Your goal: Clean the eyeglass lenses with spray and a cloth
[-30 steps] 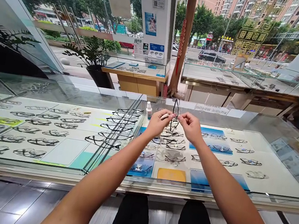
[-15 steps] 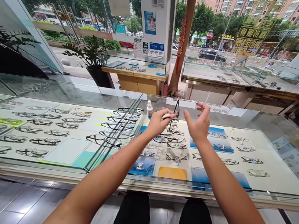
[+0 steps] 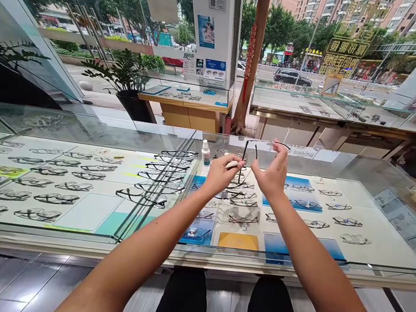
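Note:
My left hand [image 3: 221, 174] is closed, gripping a pair of dark-framed eyeglasses [image 3: 244, 156] held up on edge above the glass counter. A small off-white item [image 3: 231, 164] shows between its fingers; its kind cannot be made out. My right hand [image 3: 272, 173] is to the right of the glasses, thumb and fingers apart in a curved shape. A dark temple tip is close to the right thumb, and whether they touch is unclear. Just left of the glasses, a small white bottle [image 3: 205, 153] stands upright on the counter. A row of black eyeglasses [image 3: 160, 177] lies on the glass farther left.
Under the glass top of the display counter [image 3: 391, 256] lie many eyeglasses, blue cards and a yellow-orange card [image 3: 238, 241]. Beyond it stand a potted plant [image 3: 126, 80], a wooden post [image 3: 251, 59] and more glass showcases [image 3: 295, 109]. Windows face a street.
The glasses have turned in my left hand, so a temple tip now shows beside my right thumb. My right hand has shifted slightly left and nearer to them. The view has moved a little.

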A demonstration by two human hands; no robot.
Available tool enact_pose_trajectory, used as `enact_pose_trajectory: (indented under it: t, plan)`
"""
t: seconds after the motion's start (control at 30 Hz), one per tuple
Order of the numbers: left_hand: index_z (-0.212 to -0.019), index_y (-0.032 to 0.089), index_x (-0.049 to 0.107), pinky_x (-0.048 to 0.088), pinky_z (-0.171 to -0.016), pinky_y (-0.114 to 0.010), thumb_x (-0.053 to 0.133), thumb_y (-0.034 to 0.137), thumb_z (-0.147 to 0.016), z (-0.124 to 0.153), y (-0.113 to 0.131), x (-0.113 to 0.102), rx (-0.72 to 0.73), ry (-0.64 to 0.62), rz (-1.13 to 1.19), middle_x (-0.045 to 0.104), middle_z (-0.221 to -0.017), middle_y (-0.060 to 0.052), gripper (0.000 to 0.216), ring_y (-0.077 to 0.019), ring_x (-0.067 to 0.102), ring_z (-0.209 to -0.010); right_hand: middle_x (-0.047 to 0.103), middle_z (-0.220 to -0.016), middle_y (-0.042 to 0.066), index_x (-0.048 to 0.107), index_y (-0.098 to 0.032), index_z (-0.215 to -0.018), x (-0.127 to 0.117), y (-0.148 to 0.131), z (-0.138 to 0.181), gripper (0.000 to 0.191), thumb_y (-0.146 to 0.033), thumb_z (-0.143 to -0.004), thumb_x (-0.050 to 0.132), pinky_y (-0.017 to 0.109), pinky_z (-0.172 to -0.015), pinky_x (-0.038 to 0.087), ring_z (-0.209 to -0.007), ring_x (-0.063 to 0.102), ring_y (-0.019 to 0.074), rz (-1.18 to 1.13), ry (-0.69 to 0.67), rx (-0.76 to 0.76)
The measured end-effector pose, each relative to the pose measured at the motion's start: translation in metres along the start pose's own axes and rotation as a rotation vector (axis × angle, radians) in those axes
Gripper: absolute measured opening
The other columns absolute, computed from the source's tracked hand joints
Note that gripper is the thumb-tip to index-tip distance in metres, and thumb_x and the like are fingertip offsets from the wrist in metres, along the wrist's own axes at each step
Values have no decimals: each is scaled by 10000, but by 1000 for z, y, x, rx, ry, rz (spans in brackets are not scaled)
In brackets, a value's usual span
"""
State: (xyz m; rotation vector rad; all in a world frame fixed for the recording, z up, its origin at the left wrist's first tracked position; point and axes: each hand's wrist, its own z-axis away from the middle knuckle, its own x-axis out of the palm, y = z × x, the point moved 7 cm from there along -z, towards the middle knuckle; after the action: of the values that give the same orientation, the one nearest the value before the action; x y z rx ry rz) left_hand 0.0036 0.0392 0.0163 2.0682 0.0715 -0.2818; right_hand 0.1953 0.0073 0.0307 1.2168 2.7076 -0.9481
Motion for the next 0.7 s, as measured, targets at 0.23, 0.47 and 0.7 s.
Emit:
enact_pose_trajectory:
  t: [0.23, 0.47, 0.7]
  plan:
    - [-851, 196, 770, 298, -564, -282, 873, 666, -814, -4, -2, -7, -40, 80, 129, 517, -639, 25, 482, -125, 399, -588, 589, -1547, 194, 478, -243, -1423, 0, -3, -4, 673, -95, -772, 560, 609, -1263, 433, -1478, 536, 364, 15, -72, -39]
    - [-898, 199, 785, 244, -531, -267, 888, 680, -786, -8, -9, -24, -75, 212, 232, 440, -610, 50, 504, -106, 334, -569, 601, -1585, 166, 549, -243, -1345, 6, 3, -4, 615, -88, -750, 548, 629, -1255, 416, -1465, 532, 366, 46, -150, -30]
    - [-967, 183, 811, 285, -540, -268, 831, 651, -838, -10, -10, -41, -53, 362, 207, 547, -694, 16, 486, -119, 393, -618, 633, -1551, 152, 577, -234, -1328, 15, 6, 1, 564, -138, -772, 570, 611, -1185, 448, -1411, 539, 376, 74, -246, -3]
